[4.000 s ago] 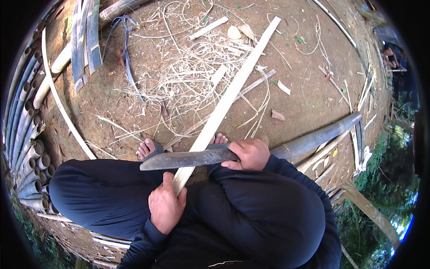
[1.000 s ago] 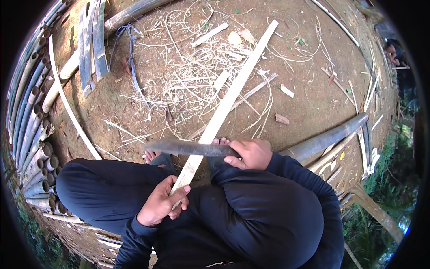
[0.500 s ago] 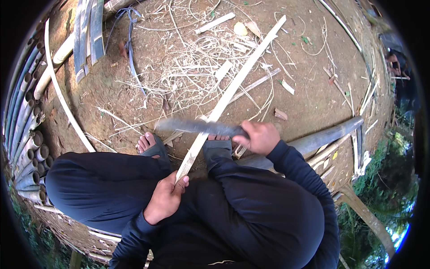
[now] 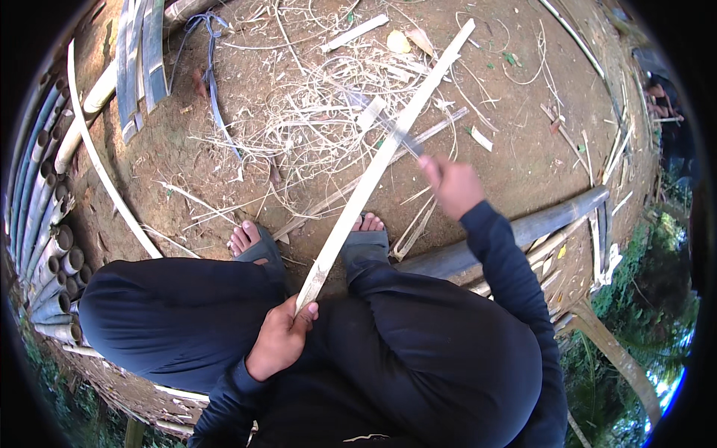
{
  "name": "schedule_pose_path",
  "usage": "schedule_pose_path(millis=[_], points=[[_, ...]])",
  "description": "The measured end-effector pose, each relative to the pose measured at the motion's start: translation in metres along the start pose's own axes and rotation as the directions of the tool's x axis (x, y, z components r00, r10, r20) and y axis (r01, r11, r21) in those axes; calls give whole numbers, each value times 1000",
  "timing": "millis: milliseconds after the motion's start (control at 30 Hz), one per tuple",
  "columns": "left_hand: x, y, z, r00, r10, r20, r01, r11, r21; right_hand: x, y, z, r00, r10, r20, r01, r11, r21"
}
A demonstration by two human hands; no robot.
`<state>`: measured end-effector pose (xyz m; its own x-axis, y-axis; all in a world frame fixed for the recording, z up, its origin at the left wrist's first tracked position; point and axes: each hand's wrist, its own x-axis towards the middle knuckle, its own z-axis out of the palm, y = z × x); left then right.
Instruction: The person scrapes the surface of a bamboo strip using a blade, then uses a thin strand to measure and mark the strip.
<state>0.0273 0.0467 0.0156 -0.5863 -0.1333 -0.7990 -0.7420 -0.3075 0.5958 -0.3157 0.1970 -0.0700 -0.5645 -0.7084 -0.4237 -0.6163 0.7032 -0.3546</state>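
A long pale bamboo strip slants from my lap up toward the far right. My left hand is closed round its near end, thumb on top. My right hand grips the handle of a machete, its fingers wrapped round it. Motion smears the dark blade, which crosses the strip in its upper part. Whether the edge touches the strip, I cannot tell. Beyond my sandalled feet lies a tangle of thin bamboo shavings.
Stacked bamboo poles stand at the left, with split dark slats and a blue cord farther up. A thick dark bamboo pole lies across the right side. Another person shows at the far right edge.
My right hand has moved away from me along the strip, carrying the machete from near my feet to the strip's upper part. My left hand keeps its hold, nearly in place.
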Motion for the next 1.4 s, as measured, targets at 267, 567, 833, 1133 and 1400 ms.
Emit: schedule_pose_path(millis=[267,567,833,1133,1400], points=[[-8,7,-2,995,-101,10,101,993,-60,-17,-18,-1,917,-383,112,397,903,-165],[-14,14,-11,990,-139,9,139,989,-43,39,24,-21,979,-113,170,137,982,-133],[-23,28,-10,976,-214,29,215,972,-89,79,97,-26,986,116,-116,-116,993,7],[-30,46,-1,936,-350,32,351,923,-158,102,131,-18,943,273,-189,-279,960,-6],[-35,44,0,936,-340,85,351,910,-221,78,112,0,997,31,-76,-29,999,23]])
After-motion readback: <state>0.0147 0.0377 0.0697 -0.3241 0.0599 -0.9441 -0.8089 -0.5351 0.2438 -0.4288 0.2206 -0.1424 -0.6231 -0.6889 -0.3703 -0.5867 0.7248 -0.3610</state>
